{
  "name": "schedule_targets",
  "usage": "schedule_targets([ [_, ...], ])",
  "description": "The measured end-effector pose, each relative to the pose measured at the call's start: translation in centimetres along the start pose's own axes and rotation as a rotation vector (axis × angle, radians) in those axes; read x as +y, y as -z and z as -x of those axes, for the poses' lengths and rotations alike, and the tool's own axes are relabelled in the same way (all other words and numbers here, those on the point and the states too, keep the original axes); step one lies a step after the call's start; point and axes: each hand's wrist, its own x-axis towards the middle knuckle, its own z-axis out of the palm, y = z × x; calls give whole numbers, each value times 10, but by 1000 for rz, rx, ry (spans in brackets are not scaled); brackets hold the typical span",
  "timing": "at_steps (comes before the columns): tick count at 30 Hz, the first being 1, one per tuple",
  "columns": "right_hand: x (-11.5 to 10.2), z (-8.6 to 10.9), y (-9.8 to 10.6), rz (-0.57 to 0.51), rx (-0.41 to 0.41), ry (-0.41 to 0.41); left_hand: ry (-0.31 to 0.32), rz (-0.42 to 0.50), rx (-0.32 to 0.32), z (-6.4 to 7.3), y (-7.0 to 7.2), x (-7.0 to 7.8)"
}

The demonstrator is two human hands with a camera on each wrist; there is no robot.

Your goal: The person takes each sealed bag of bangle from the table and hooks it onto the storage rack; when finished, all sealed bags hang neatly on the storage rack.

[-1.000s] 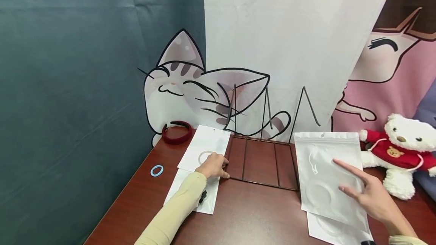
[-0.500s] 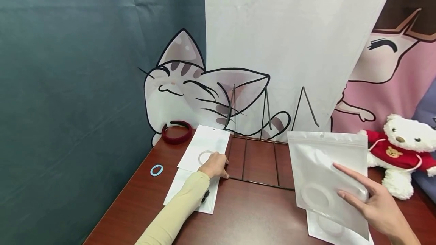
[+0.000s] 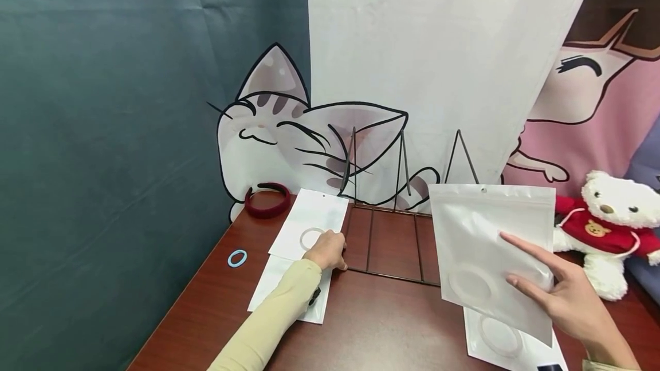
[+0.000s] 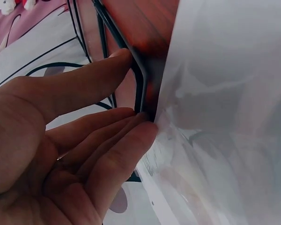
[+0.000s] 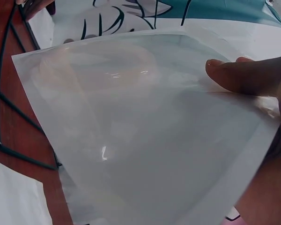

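Observation:
My left hand [image 3: 327, 251] grips the left front corner of a dark wire rack [image 3: 419, 251] that rests on the table. In the left wrist view its thumb and fingers lie on either side of the wire [image 4: 139, 86]. My right hand [image 3: 574, 291] holds a white zip pouch [image 3: 476, 228] by its right edge, raised and tilted over the right end of the rack. A round ring shape shows through the pouch's lower part. Another white pouch [image 3: 497, 339] lies beneath it on the table. Close beside my left hand lie two overlapping white pouches [image 3: 309, 210].
At the back left corner sits a dark red headband [image 3: 268, 210]. A small blue ring [image 3: 230, 258] lies near the table's left edge. On the right a white teddy bear [image 3: 600, 251] in a red top sits against the backdrop. The rack's upright wire dividers [image 3: 399, 170] rise at the back.
My right hand has lifted the upper pouch off the one below and tilted it, shifting it slightly left and up. My left hand stays at the rack corner.

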Motion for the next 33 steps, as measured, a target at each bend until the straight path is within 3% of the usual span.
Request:
schedule_targets([
  [16, 17, -13, -6, -9, 24, -14, 2, -6, -11, -5, -4, -1],
  [33, 31, -31, -14, -53, 1, -93, 10, -1, -7, -2, -2, -1],
])
